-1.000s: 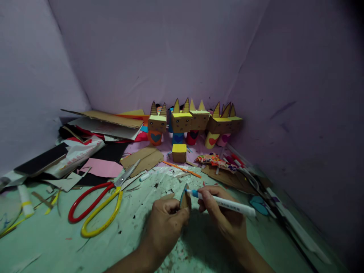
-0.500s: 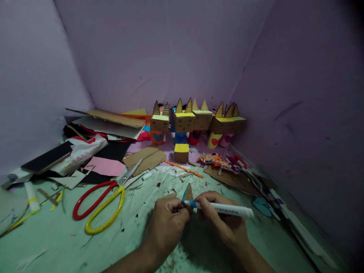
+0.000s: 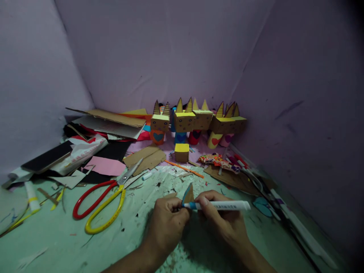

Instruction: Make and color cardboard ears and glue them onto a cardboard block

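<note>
Between thumb and fingers, my left hand (image 3: pixel 168 223) pinches the lower end of a small pointed cardboard piece (image 3: pixel 189 194). Blue colour runs along the left edge of that piece, and its tip points up. My right hand (image 3: pixel 220 214) holds a white marker (image 3: pixel 230 205) with a blue collar, lying nearly level. The marker's tip is at the piece's lower left edge, close to my left fingertips. Just behind my left hand lies another scrap of cardboard (image 3: pixel 170 195), partly hidden.
Red-and-yellow-handled scissors (image 3: pixel 121 189) lie to the left beside a marker cap (image 3: pixel 147 176). A small yellow-topped cardboard box (image 3: pixel 181 153) stands ahead. Several box-headed figures (image 3: pixel 184 122) with pointed ears line the back. Stacked cardboard (image 3: pixel 113 118) sits back left; a patterned cloth (image 3: pixel 217 161) lies right.
My right hand has shifted the marker slightly left and down along the cardboard piece's edge. The piece has tilted a little to the right; my left hand keeps its grip.
</note>
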`<action>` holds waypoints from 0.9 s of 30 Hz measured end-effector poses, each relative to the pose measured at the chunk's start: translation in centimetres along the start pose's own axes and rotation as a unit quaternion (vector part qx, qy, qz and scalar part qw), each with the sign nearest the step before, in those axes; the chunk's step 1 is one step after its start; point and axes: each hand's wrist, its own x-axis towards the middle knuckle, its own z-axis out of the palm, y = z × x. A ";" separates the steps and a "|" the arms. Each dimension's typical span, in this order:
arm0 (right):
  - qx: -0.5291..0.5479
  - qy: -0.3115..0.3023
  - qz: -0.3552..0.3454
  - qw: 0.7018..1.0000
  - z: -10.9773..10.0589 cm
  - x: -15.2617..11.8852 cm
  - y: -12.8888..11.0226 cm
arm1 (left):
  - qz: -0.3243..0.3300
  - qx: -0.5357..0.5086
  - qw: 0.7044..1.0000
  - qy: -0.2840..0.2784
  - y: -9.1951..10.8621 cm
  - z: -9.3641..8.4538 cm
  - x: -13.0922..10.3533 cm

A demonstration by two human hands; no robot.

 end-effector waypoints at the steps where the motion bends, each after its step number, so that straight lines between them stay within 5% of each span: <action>1: -0.007 -0.004 -0.005 1.000 -0.1 0.0 0.0 | 0.002 0.001 1.000 -0.001 0.1 0.0 0.0; 7: -0.005 0.042 0.011 0.999 0.1 -0.1 -0.3 | 0.003 -0.005 1.000 -0.006 0.3 0.0 -0.1; 17: -0.008 0.002 0.000 1.000 0.1 -0.1 -0.1 | 0.003 -0.005 1.000 0.003 0.1 0.1 0.0; 27: -0.044 0.060 -0.011 0.997 -0.5 0.2 0.3 | 0.018 0.017 1.000 -0.012 -0.1 0.0 0.0</action>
